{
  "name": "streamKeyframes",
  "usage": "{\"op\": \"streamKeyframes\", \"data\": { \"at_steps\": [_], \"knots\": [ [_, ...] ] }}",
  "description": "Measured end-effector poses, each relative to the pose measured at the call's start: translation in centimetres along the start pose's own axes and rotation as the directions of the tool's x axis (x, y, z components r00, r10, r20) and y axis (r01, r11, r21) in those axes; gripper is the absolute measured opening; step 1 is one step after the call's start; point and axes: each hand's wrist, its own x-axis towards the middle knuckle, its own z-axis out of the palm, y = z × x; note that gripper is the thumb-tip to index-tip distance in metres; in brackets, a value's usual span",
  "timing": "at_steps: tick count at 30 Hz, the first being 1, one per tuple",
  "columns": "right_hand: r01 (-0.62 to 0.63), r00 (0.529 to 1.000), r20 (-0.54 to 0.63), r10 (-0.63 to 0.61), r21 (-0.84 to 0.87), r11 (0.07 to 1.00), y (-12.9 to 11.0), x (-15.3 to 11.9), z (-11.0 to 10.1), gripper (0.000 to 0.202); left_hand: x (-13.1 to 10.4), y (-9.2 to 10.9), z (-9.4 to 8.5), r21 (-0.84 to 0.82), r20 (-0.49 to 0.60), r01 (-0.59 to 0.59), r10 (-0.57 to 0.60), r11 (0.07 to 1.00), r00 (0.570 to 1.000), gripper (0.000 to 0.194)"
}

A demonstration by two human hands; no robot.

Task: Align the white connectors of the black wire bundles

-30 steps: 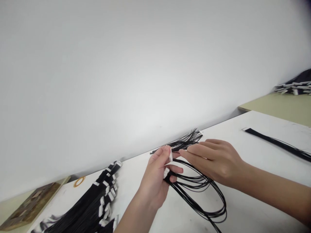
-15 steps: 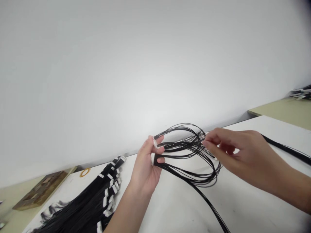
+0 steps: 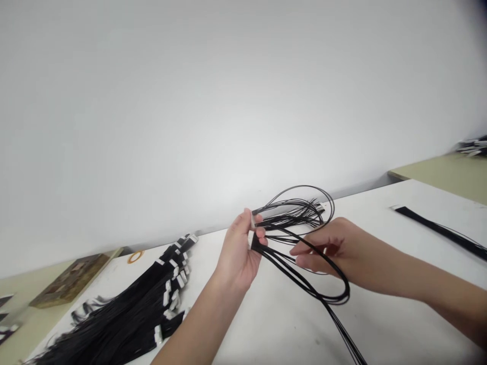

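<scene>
My left hand (image 3: pixel 238 253) is closed around the white connectors (image 3: pixel 252 221) of a black wire harness, gripping them between thumb and fingers. From there several looped black wires (image 3: pixel 304 286) fan out to the right, and a loose tail runs down to the bottom edge. My right hand (image 3: pixel 335 251) reaches in among the loops, one large loop crossing in front of its fingers. Thumb and index fingertips are drawn close together in a pinch beside the wires; whether a wire lies between them is hidden. Another white connector (image 3: pixel 322 208) shows at the far end of the wires.
A pile of black wire harnesses (image 3: pixel 133 309) with white connectors lies left on the white table (image 3: pixel 281 329). Beyond it are an orange ring (image 3: pixel 136 256) and a brown wooden block (image 3: pixel 70 280). One flat harness (image 3: pixel 437 230) lies right. The wall (image 3: pixel 243 101) stands behind.
My right hand has moved left and down from the wire ends into the loops. A large loop now hangs across its fingers. My left hand has shifted slightly right with the connectors.
</scene>
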Motion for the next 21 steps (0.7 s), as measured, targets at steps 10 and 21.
{"op": "streamKeyframes", "data": {
  "at_steps": [10, 21],
  "knots": [
    [0.096, 0.969, -0.211, -0.125, -0.141, 0.985, 0.5, 0.3, 3.5, 0.016, -0.3, -0.6, 0.0, 0.061, 0.020, 0.008, -0.009, 0.998, 1.000, 0.014],
    [-0.030, 0.973, -0.233, 0.002, -0.117, 0.993, 1.0, 0.5, 4.3, 0.015, -0.6, -1.9, 0.0, 0.078, 0.020, -0.002, 0.001, 0.997, 1.000, 0.018]
  ]
}}
